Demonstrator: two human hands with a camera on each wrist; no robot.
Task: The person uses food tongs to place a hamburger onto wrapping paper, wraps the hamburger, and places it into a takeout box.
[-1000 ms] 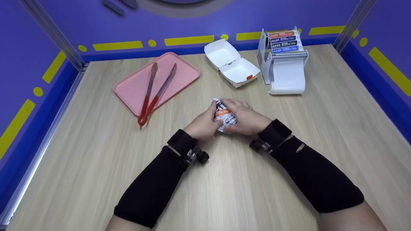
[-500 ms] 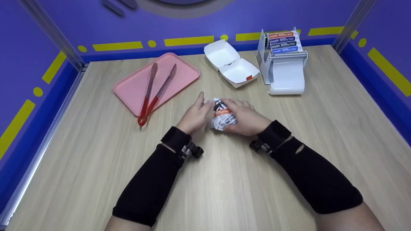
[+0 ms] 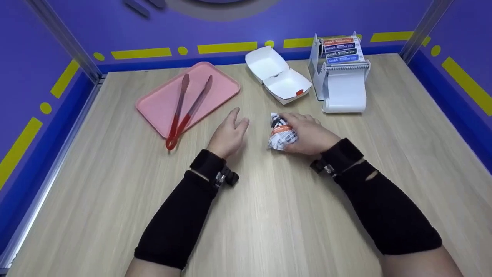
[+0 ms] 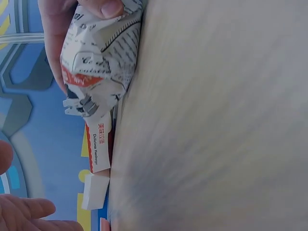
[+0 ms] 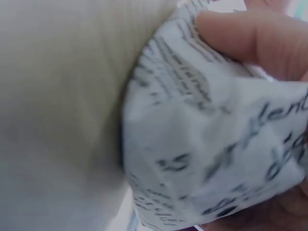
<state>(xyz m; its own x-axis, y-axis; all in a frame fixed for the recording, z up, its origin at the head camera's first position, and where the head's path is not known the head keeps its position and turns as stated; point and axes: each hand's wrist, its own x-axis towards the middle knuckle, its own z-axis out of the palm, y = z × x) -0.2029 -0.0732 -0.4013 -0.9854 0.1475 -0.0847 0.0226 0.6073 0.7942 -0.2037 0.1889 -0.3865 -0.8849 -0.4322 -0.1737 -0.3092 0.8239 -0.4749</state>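
Observation:
My right hand (image 3: 312,134) grips a paper-wrapped burger (image 3: 282,132) from its right side, near the middle of the table. The printed white wrapper with an orange-red band fills much of the right wrist view, where the burger (image 5: 207,139) shows folded paper and a thumb pressed on it. To the left, my left hand (image 3: 228,134) is apart from the burger, its fingers extended and holding nothing. Beyond the burger stands a white burger box (image 3: 288,84) with its lid folded back; in the left wrist view the box (image 4: 98,147) carries printed lettering.
A pink tray (image 3: 153,104) lies at the back left with red-handled tongs (image 3: 178,123) on it, their handle end overhanging its front edge. At the back right is a dispenser (image 3: 342,77) with a hanging white paper roll. Purple-blue walls (image 3: 215,27) border the table.
My left hand has let go of the burger and drawn away to the left. The right hand has shifted to the right and slightly away from me with the burger.

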